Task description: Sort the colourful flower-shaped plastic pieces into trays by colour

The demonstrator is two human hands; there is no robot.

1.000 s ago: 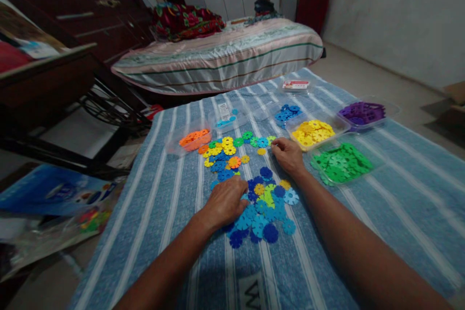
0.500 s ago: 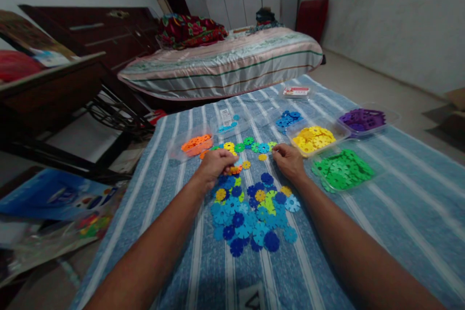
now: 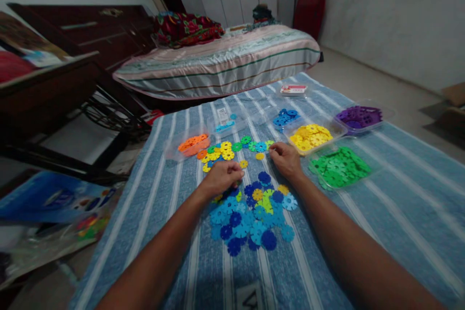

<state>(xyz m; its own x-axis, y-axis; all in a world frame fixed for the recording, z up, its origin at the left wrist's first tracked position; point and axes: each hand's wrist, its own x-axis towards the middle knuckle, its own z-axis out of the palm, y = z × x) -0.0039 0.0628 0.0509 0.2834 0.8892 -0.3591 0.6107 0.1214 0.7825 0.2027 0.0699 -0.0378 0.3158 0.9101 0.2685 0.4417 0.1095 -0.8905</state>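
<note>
My left hand (image 3: 223, 178) is closed above the upper left edge of a loose pile of blue snowflake discs (image 3: 250, 218); whatever lies between its fingers is too small to make out. My right hand (image 3: 286, 159) is also closed, thumb and finger together, beside a yellow-green disc (image 3: 269, 144) at the right end of a row of mixed discs. Anything in that pinch is hidden. Yellow discs (image 3: 225, 150) lie beyond my left hand, with a green disc (image 3: 236, 147) farther along the row. Single orange-yellow discs (image 3: 259, 156) sit between the hands.
Clear tubs hold orange discs (image 3: 194, 144), light blue discs (image 3: 225, 126), blue discs (image 3: 285, 118), yellow discs (image 3: 311, 137), green discs (image 3: 340, 167) and purple discs (image 3: 359, 117). All stand on a striped blue cloth (image 3: 163, 232). A bed (image 3: 218, 65) is behind.
My left hand has come nearer, down over the pile's upper left edge, uncovering yellow discs behind it. My right hand stays by the yellow-green disc. The view has shifted slightly.
</note>
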